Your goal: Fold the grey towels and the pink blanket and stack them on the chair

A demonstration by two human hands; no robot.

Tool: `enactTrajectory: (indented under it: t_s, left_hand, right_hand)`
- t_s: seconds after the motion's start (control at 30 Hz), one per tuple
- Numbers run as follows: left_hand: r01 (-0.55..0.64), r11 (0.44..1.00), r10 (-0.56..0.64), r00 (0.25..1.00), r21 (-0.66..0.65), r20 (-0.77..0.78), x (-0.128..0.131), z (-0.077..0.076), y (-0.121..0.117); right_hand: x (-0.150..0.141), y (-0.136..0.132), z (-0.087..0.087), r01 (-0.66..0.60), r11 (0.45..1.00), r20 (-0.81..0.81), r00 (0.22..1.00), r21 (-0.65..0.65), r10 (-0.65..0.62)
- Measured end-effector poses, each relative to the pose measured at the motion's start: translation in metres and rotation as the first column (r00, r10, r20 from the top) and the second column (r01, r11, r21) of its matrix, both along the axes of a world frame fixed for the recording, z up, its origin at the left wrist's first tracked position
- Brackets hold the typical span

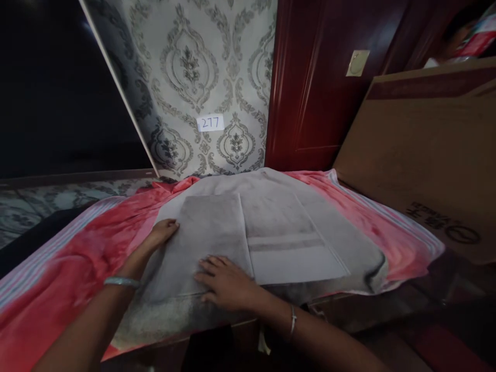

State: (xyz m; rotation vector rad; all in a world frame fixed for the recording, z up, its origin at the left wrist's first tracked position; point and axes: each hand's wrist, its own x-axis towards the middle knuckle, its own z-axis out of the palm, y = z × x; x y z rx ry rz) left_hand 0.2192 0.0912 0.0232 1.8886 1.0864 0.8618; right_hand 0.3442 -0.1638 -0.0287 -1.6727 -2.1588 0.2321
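Note:
A grey towel point(211, 222) with a white border lies spread out, its left part folded over toward the middle. At the left edge of that fold is my left hand point(165, 231), its fingers closed on the cloth. My right hand point(223, 281) rests on the lower part of the folded layer, palm down with the fingers apart. A paler grey band point(284, 241) crosses the towel's right part. Underneath is a grey blanket point(349, 227), rumpled at its right corner.
A pink-red blanket with striped edges point(93, 243) drapes the table on both sides. A large cardboard box point(422, 155) stands at the right. Behind are a patterned wall with a paper label point(210, 122), a dark red door point(310, 77) and a black screen point(62, 88).

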Motion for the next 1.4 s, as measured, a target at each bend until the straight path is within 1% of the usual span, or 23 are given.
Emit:
enactTrajectory:
  t_s: [0.07, 0.13, 0.17, 0.2, 0.27, 0.33, 0.37, 0.4, 0.43, 0.53, 0.57, 0.6, 0.7, 0.77, 0.83, 0.9, 0.97, 1.03, 1.13, 1.2, 1.27, 1.33, 1.4]
  left_hand:
    - [0.009, 0.999, -0.008, 0.999, 0.035, -0.044, 0.024, 0.0, 0.003]
    - [0.061, 0.992, -0.044, 0.988, 0.115, -0.148, 0.06, 0.001, 0.001]
    - [0.127, 0.972, -0.067, 0.957, 0.2, -0.282, 0.082, 0.001, -0.002]
    - [0.206, 0.941, -0.078, 0.904, 0.27, -0.42, 0.104, 0.001, -0.007]
    - [0.372, 0.875, -0.127, 0.794, 0.311, -0.594, 0.145, -0.002, -0.021]
    - [0.475, 0.826, -0.164, 0.717, 0.302, -0.678, 0.177, -0.012, -0.036]
    - [0.503, 0.812, -0.174, 0.692, 0.295, -0.7, 0.189, -0.018, -0.043]
    - [0.519, 0.804, -0.178, 0.675, 0.29, -0.716, 0.197, -0.024, -0.049]
    - [0.528, 0.8, -0.176, 0.662, 0.286, -0.728, 0.203, -0.031, -0.054]
    - [0.531, 0.795, -0.158, 0.648, 0.292, -0.745, 0.207, -0.046, -0.059]
    - [0.532, 0.792, -0.154, 0.647, 0.299, -0.746, 0.206, -0.048, -0.059]
    - [0.534, 0.789, -0.152, 0.65, 0.305, -0.745, 0.205, -0.05, -0.059]
    - [0.543, 0.781, -0.156, 0.648, 0.309, -0.746, 0.203, -0.05, -0.056]
    - [0.554, 0.778, -0.168, 0.638, 0.296, -0.752, 0.203, -0.047, -0.055]
    - [0.563, 0.782, -0.189, 0.623, 0.267, -0.759, 0.203, -0.042, -0.053]
    - [0.58, 0.785, -0.229, 0.599, 0.218, -0.768, 0.202, -0.035, -0.051]
    - [0.586, 0.785, -0.246, 0.59, 0.199, -0.769, 0.2, -0.029, -0.052]
    - [0.562, 0.787, -0.204, 0.626, 0.253, -0.753, 0.195, -0.027, -0.057]
    - [0.509, 0.785, -0.122, 0.685, 0.353, -0.718, 0.187, -0.036, -0.071]
    - [0.513, 0.774, -0.111, 0.686, 0.371, -0.719, 0.182, -0.046, -0.082]
    - [0.531, 0.761, -0.116, 0.677, 0.373, -0.727, 0.179, -0.054, -0.09]
    - [0.539, 0.755, -0.12, 0.673, 0.373, -0.73, 0.179, -0.058, -0.093]
    - [0.539, 0.754, -0.118, 0.673, 0.375, -0.73, 0.179, -0.057, -0.094]
  right_hand:
    - [0.024, -0.006, 0.006, 0.042, 0.999, -0.034, 0.999, 0.019, -0.042]
    - [0.051, -0.012, 0.012, 0.189, 0.982, -0.054, 0.981, 0.024, -0.187]
    - [0.064, -0.016, 0.012, 0.273, 0.962, -0.061, 0.961, 0.024, -0.271]
    - [0.078, -0.02, 0.01, 0.34, 0.94, -0.068, 0.939, 0.025, -0.338]
    - [0.105, -0.031, 0.002, 0.42, 0.906, -0.091, 0.905, 0.043, -0.416]
    - [0.134, -0.047, -0.011, 0.485, 0.872, -0.104, 0.873, 0.072, -0.477]
    - [0.149, -0.056, -0.017, 0.534, 0.841, -0.102, 0.844, 0.083, -0.526]
    - [0.165, -0.067, -0.024, 0.597, 0.797, -0.094, 0.802, 0.092, -0.59]
    - [0.179, -0.078, -0.03, 0.664, 0.741, -0.083, 0.747, 0.098, -0.659]
    - [0.215, -0.108, -0.046, 0.823, 0.559, -0.058, 0.566, 0.101, -0.822]
    - [0.222, -0.115, -0.051, 0.854, 0.511, -0.056, 0.517, 0.097, -0.854]
    - [0.226, -0.121, -0.055, 0.876, 0.474, -0.058, 0.48, 0.093, -0.875]
    - [0.228, -0.126, -0.063, 0.906, 0.413, -0.055, 0.419, 0.089, -0.906]
    - [0.227, -0.124, -0.062, 0.92, 0.383, -0.046, 0.387, 0.079, -0.921]
    - [0.229, -0.121, -0.058, 0.934, 0.353, -0.048, 0.355, 0.043, -0.934]
    - [0.237, -0.118, -0.052, 0.94, 0.341, -0.076, 0.339, -0.018, -0.938]
    - [0.246, -0.117, -0.045, 0.936, 0.343, -0.109, 0.334, -0.08, -0.936]
    - [0.254, -0.116, -0.04, 0.93, 0.347, -0.123, 0.333, -0.122, -0.935]
    - [0.261, -0.113, -0.032, 0.929, 0.327, -0.164, 0.301, -0.173, -0.94]
    - [0.265, -0.111, -0.027, 0.925, 0.32, -0.21, 0.277, -0.206, -0.937]
    - [0.268, -0.11, -0.022, 0.918, 0.325, -0.246, 0.269, -0.227, -0.931]
    - [0.269, -0.111, -0.017, 0.91, 0.339, -0.283, 0.269, -0.238, -0.921]
    - [0.268, -0.114, -0.013, 0.905, 0.36, -0.328, 0.277, -0.227, -0.903]
